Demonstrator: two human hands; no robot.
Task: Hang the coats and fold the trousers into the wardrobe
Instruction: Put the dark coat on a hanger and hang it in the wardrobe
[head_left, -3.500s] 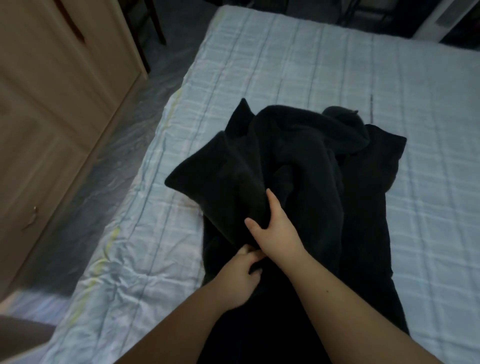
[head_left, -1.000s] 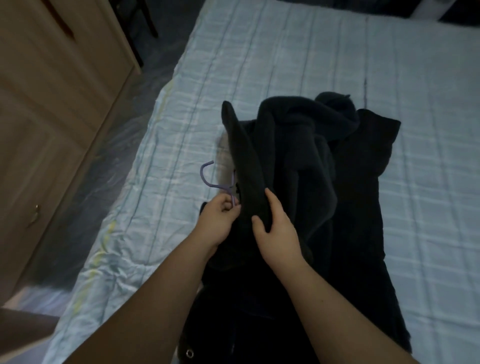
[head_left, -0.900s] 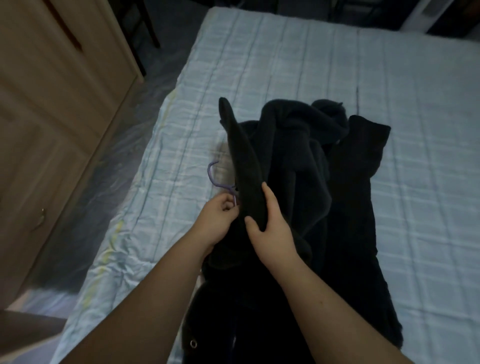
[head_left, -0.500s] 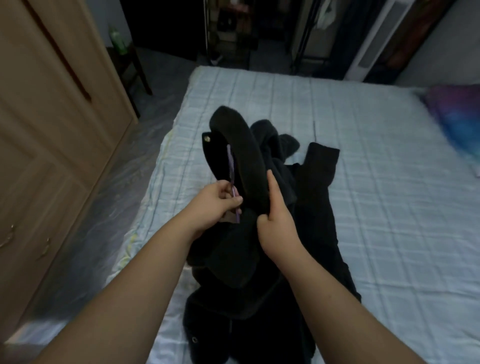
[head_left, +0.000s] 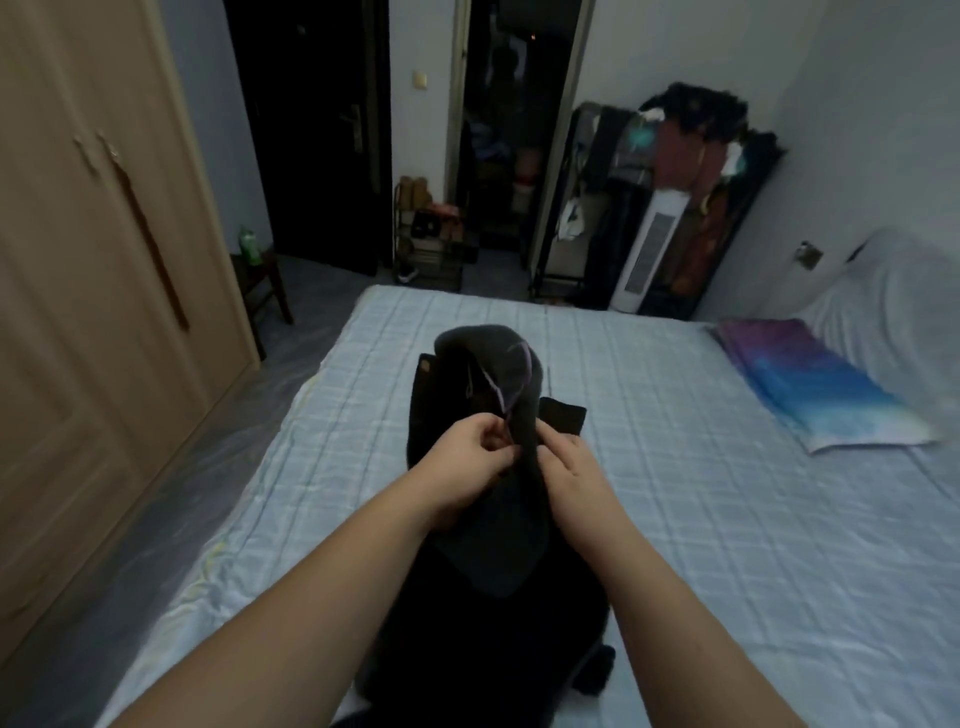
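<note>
A black fleece coat (head_left: 488, 561) is lifted off the bed in front of me, its top fold raised to about chest height. A purple hanger (head_left: 503, 396) sits inside the raised fold, only partly showing. My left hand (head_left: 474, 457) pinches the hanger's lower part at the coat's edge. My right hand (head_left: 569, 467) grips the coat fabric just beside it. The two hands are almost touching. The wooden wardrobe (head_left: 88, 312) stands along the left, its doors closed.
The bed (head_left: 701, 493) with a pale checked sheet fills the middle and right. A purple-blue pillow (head_left: 810, 384) lies at its right. A floor strip runs between bed and wardrobe. A stool with a green bottle (head_left: 251, 244), an open doorway and a clothes rack (head_left: 675, 197) stand beyond.
The coat has been lifted higher off the bed with the hanger inside it. My hands have come closer together, and my view has tilted up to show the room.
</note>
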